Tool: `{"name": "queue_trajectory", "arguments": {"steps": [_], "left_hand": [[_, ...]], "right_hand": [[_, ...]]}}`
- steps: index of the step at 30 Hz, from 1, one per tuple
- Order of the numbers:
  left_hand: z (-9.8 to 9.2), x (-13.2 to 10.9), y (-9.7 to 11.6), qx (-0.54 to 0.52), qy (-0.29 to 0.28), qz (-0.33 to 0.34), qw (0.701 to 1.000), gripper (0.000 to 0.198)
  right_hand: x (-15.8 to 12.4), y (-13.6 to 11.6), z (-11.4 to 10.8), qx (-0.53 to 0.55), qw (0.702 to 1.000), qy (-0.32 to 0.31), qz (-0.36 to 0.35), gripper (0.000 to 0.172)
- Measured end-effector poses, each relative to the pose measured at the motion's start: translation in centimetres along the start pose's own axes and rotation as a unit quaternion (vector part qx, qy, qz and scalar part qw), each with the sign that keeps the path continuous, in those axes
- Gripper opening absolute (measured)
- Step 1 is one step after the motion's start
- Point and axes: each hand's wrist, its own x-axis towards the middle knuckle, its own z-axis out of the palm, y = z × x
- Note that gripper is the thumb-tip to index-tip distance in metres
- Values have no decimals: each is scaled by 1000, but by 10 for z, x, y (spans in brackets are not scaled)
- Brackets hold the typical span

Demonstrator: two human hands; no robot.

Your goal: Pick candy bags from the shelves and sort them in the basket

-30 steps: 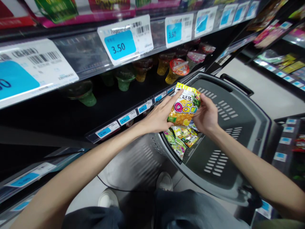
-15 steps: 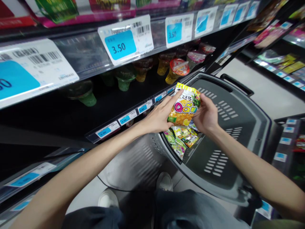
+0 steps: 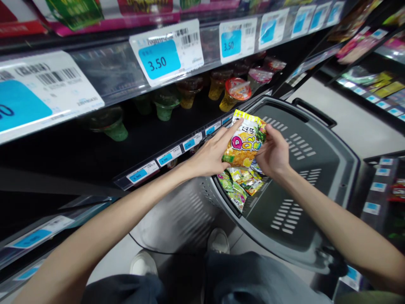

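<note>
A yellow and orange bag of gummy candy (image 3: 243, 145), printed "QQ" on its front, is held up between my two hands over the shopping basket (image 3: 351, 169). My left hand (image 3: 215, 154) grips its left edge, with fingers along the front. From the right, my right hand (image 3: 275, 150) closes on the other edge, its fingers partly hidden behind the bag. Below, green candy bags (image 3: 232, 192) and yellow candy bags (image 3: 249, 179) lie in the near left part of the grey basket.
On the lower shelf (image 3: 152, 143) to the left stand several jelly cups (image 3: 167, 105). Above it runs a shelf edge with price tags (image 3: 167, 50). More stocked shelves (image 3: 376, 80) are at the right. My shoes (image 3: 144, 264) are on the floor below.
</note>
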Motion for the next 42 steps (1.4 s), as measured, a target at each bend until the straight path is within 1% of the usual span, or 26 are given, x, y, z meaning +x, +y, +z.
{"name": "queue_trajectory", "arguments": {"steps": [7, 10, 14, 18, 21, 26, 28, 30, 33, 35, 37, 40, 42], "left_hand": [[1, 0, -1, 0, 0, 1, 1000, 108], [1, 0, -2, -7, 0, -1, 1000, 108], [1, 0, -2, -6, 2, 0, 1000, 108], [1, 0, -2, 3, 2, 1, 1000, 108], [-1, 1, -1, 13, 3, -3, 1000, 109], [-1, 2, -1, 15, 14, 2, 1000, 108], [0, 2, -1, 18, 23, 3, 1000, 108], [3, 2, 0, 28, 35, 9, 999, 107], [6, 0, 4, 57, 60, 22, 996, 102], [8, -1, 8, 89, 75, 36, 993, 98], [9, -2, 11, 124, 79, 46, 988, 95], [9, -3, 13, 148, 73, 36, 986, 90], [8, -3, 13, 140, 75, 24, 987, 84]], "right_hand": [[3, 3, -4, -28, 999, -15, -23, 20], [1, 4, -5, -48, 998, -24, -37, 17], [-1, 6, -6, -63, 997, -18, -29, 15], [-1, 6, -7, -73, 996, -9, -43, 15], [-2, 5, -5, -80, 994, 9, -69, 16], [-3, 3, -5, -136, 982, 61, -115, 35], [-3, 1, -6, -156, 976, 77, -132, 38], [-3, -1, -5, -156, 974, 88, -138, 38], [-3, -3, -1, -119, 981, 98, -119, 33], [-4, -3, 4, -86, 988, 98, -84, 27], [-6, -3, 7, -57, 994, 88, -42, 27], [-10, -5, 9, -19, 999, 44, 7, 27], [-11, -9, 8, 0, 999, -16, 45, 30]]}}
